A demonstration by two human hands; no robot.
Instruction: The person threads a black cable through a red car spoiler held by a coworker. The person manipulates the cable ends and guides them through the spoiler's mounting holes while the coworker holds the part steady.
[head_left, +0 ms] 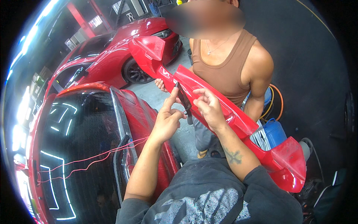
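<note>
A long red car body panel (pixel 220 106), which looks like a spoiler or bumper piece, slants between me and a person in a brown tank top (pixel 223 67). My left hand (pixel 167 121) is at its near side, index finger stretched toward a dark strip (pixel 183 98) on the panel, thumb held apart. Whether that fingertip touches the strip I cannot tell. Close by on the right, my right hand (pixel 209 109) is in front of the panel with its fingers bent inward. Anything between those fingers is hidden. The other person's hand (pixel 161 85) supports the panel from the far side.
A red car (pixel 143 143) with a dark rear window (pixel 82 149) stands close on my left, pink cords (pixel 108 152) across it. Farther back is another red car (pixel 112 48). A blue container (pixel 275 132) and an orange hose (pixel 282 99) are at right.
</note>
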